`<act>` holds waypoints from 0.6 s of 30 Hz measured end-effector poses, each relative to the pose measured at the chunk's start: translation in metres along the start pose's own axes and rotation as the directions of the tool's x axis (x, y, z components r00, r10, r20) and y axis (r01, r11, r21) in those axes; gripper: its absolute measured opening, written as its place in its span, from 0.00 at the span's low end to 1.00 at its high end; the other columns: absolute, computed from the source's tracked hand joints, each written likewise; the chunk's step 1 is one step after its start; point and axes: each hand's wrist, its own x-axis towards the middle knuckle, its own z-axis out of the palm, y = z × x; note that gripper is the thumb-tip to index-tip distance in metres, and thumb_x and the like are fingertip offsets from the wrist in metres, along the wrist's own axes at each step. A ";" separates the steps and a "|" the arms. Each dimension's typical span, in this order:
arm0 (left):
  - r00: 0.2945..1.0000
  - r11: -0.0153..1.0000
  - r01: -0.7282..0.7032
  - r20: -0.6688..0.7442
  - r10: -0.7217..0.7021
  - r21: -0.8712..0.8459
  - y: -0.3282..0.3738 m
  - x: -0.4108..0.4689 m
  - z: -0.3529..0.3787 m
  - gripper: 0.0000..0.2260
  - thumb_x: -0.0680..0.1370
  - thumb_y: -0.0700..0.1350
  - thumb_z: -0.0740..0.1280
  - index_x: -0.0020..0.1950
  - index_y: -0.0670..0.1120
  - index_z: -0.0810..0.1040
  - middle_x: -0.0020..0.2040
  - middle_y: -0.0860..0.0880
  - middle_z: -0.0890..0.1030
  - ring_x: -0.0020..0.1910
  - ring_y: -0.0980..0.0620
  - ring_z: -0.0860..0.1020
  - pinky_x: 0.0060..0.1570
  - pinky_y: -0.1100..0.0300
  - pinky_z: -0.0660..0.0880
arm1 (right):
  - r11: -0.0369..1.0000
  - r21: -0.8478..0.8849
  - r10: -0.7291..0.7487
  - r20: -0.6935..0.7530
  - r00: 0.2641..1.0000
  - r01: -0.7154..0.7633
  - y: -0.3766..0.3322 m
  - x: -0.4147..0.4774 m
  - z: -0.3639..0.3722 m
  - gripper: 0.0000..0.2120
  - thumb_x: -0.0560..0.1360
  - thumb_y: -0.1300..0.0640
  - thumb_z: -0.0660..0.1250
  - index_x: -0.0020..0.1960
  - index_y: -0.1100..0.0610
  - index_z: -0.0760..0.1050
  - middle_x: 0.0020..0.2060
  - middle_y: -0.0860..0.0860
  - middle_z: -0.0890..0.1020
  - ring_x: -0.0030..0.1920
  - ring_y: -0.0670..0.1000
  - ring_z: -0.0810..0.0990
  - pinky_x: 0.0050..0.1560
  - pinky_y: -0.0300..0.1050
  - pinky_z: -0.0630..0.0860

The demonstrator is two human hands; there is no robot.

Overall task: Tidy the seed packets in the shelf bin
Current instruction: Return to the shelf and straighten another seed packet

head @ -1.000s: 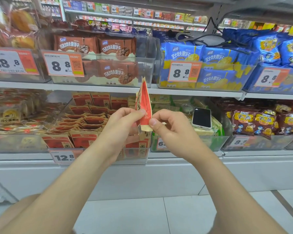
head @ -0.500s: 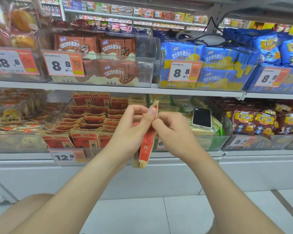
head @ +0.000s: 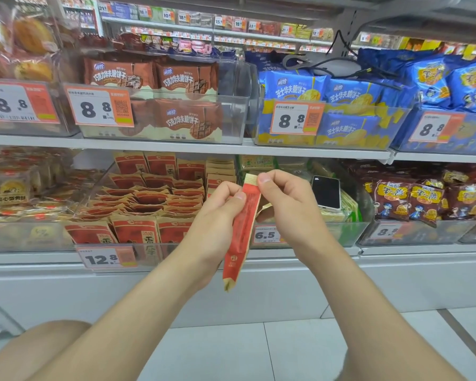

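A red-and-tan paper seed packet [head: 243, 224], turned edge-on, hangs in open air just before the clear plastic shelf bin [head: 92, 185] tagged 12.8, its top edge pinched by the right hand [head: 289, 204], its upper side by the left hand [head: 217, 215], above pale floor tiles [head: 231, 347].

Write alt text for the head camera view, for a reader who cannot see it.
Two hands hold a red seed packet edge-on in front of a shelf: the left hand grips it below the top, the right hand pinches its top end. Behind them a clear bin holds rows of matching packets, and a phone lies in the neighbouring bin.
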 end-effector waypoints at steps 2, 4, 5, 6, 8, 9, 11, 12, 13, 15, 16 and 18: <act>1.000 1.000 0.009 0.014 -0.009 -0.022 0.002 0.000 -0.001 0.11 0.90 0.49 0.59 0.54 0.44 0.75 0.42 0.44 0.78 0.36 0.49 0.77 0.36 0.55 0.76 | 1.000 0.010 -0.001 -0.002 1.000 0.001 -0.001 0.000 0.001 0.15 0.88 0.56 0.63 0.48 0.65 0.80 0.38 0.59 0.83 0.40 0.54 0.82 0.39 0.51 0.82; 0.999 0.999 0.010 0.039 -0.008 -0.044 0.001 0.001 -0.002 0.11 0.90 0.48 0.59 0.53 0.44 0.75 0.43 0.43 0.79 0.40 0.47 0.77 0.40 0.51 0.76 | 0.999 0.024 -0.025 -0.004 1.000 0.025 -0.002 -0.002 0.002 0.16 0.87 0.55 0.65 0.47 0.66 0.80 0.37 0.59 0.82 0.38 0.55 0.81 0.39 0.55 0.82; 0.998 0.998 0.009 0.057 -0.005 -0.061 0.001 0.001 -0.003 0.11 0.90 0.48 0.59 0.52 0.44 0.75 0.44 0.43 0.79 0.42 0.45 0.77 0.44 0.49 0.76 | 0.998 0.015 -0.057 -0.008 0.998 0.057 -0.004 -0.003 0.002 0.16 0.86 0.54 0.67 0.45 0.65 0.80 0.35 0.58 0.82 0.37 0.54 0.80 0.39 0.56 0.81; 0.997 0.997 0.009 0.083 -0.002 -0.081 0.000 0.001 -0.004 0.11 0.90 0.47 0.59 0.53 0.45 0.76 0.45 0.42 0.80 0.45 0.43 0.78 0.49 0.47 0.77 | 0.995 -0.005 -0.102 -0.020 0.995 0.102 -0.005 -0.004 0.002 0.17 0.84 0.52 0.71 0.42 0.63 0.81 0.33 0.56 0.82 0.35 0.53 0.80 0.38 0.56 0.80; 0.988 0.993 0.025 0.152 -0.007 -0.119 0.001 0.001 -0.005 0.12 0.90 0.48 0.59 0.60 0.43 0.79 0.53 0.39 0.84 0.54 0.35 0.82 0.62 0.39 0.78 | 0.980 -0.070 -0.193 -0.086 0.977 0.187 -0.008 -0.006 0.001 0.16 0.76 0.46 0.79 0.39 0.57 0.81 0.31 0.50 0.80 0.33 0.46 0.76 0.36 0.46 0.76; 0.983 0.990 0.033 0.183 -0.007 -0.136 0.003 -0.001 -0.005 0.13 0.90 0.47 0.58 0.65 0.45 0.80 0.59 0.38 0.85 0.60 0.34 0.83 0.67 0.39 0.78 | 0.973 -0.117 -0.214 -0.133 0.968 0.199 -0.008 -0.006 0.001 0.17 0.72 0.43 0.82 0.42 0.54 0.81 0.33 0.48 0.79 0.34 0.44 0.74 0.37 0.41 0.73; 0.976 0.986 0.039 0.219 -0.004 -0.159 0.009 -0.005 -0.005 0.14 0.90 0.47 0.57 0.69 0.50 0.81 0.63 0.39 0.86 0.63 0.38 0.85 0.66 0.41 0.81 | 0.956 -0.254 -0.196 -0.180 0.964 0.147 -0.006 -0.005 0.001 0.21 0.68 0.34 0.80 0.48 0.47 0.80 0.43 0.45 0.77 0.41 0.42 0.75 0.44 0.38 0.73; 0.974 0.987 0.037 0.224 -0.001 -0.157 0.010 -0.006 -0.005 0.14 0.90 0.47 0.58 0.69 0.50 0.80 0.62 0.38 0.86 0.62 0.37 0.85 0.65 0.40 0.82 | 0.947 -0.304 -0.165 -0.167 0.972 0.109 -0.005 -0.004 0.001 0.22 0.67 0.30 0.77 0.48 0.45 0.81 0.48 0.45 0.77 0.46 0.40 0.77 0.49 0.38 0.74; 0.975 0.988 0.033 0.222 0.001 -0.150 0.010 -0.006 -0.005 0.13 0.90 0.47 0.58 0.69 0.49 0.80 0.61 0.35 0.85 0.61 0.34 0.85 0.64 0.37 0.81 | 0.943 -0.323 -0.137 -0.148 0.979 0.083 -0.005 -0.004 0.002 0.22 0.67 0.27 0.75 0.46 0.45 0.82 0.51 0.47 0.77 0.50 0.40 0.78 0.52 0.38 0.74; 0.979 0.990 0.032 0.205 -0.003 -0.138 0.008 -0.005 -0.006 0.13 0.89 0.48 0.59 0.69 0.45 0.79 0.60 0.30 0.82 0.61 0.28 0.83 0.65 0.30 0.78 | 0.953 -0.295 -0.113 -0.149 0.982 0.065 -0.004 -0.003 0.003 0.20 0.70 0.30 0.74 0.40 0.47 0.83 0.50 0.50 0.80 0.50 0.44 0.81 0.51 0.41 0.74; 0.977 0.989 0.035 0.212 -0.004 -0.141 0.008 -0.005 -0.007 0.14 0.89 0.49 0.60 0.69 0.44 0.78 0.60 0.29 0.82 0.61 0.28 0.83 0.65 0.30 0.78 | 0.959 -0.274 -0.122 -0.168 0.978 0.072 -0.004 -0.003 0.003 0.19 0.72 0.33 0.76 0.38 0.49 0.82 0.48 0.50 0.81 0.47 0.46 0.82 0.49 0.42 0.75; 0.971 0.993 0.032 0.237 -0.003 -0.118 0.009 -0.006 -0.007 0.14 0.89 0.50 0.61 0.68 0.43 0.78 0.58 0.34 0.86 0.57 0.33 0.86 0.58 0.38 0.84 | 0.964 -0.251 -0.143 -0.183 0.973 0.094 -0.004 -0.002 0.003 0.16 0.75 0.39 0.78 0.37 0.50 0.82 0.43 0.51 0.84 0.42 0.48 0.82 0.46 0.45 0.77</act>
